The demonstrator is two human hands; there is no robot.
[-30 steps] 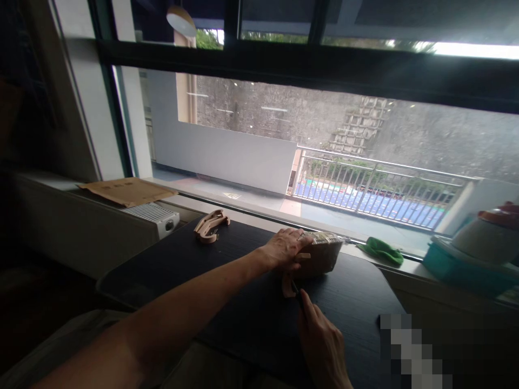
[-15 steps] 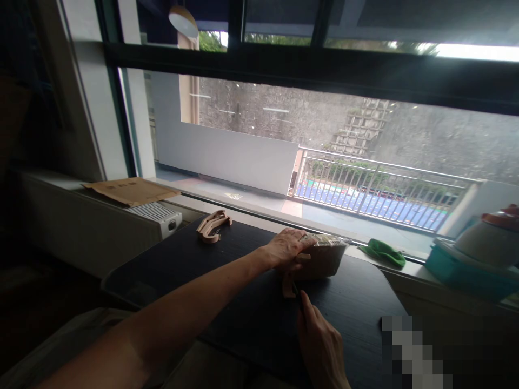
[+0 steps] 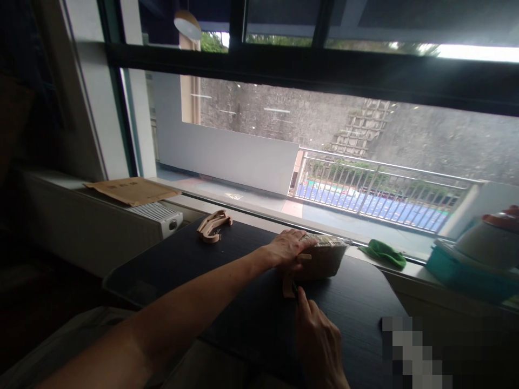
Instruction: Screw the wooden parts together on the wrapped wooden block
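A brown block wrapped in clear plastic stands on the dark table. My left hand lies over its left end and grips a pale curved wooden piece against it, with some fingers hidden. The lower end of this piece shows beneath the hand, at the table. In my right hand is a slim dark tool, held in a closed grip, its tip touching or very near the wooden piece. The tool's exact kind is too dark to make out.
More curved wooden parts lie at the table's back left, with small thin bits beside them. A brown paper envelope rests left on the ledge above a white heater. A green cloth and a teal container are on the sill.
My right hand and the slim dark tool have shifted slightly, the hand turning a little. My left hand, the block and the wooden piece stay put.
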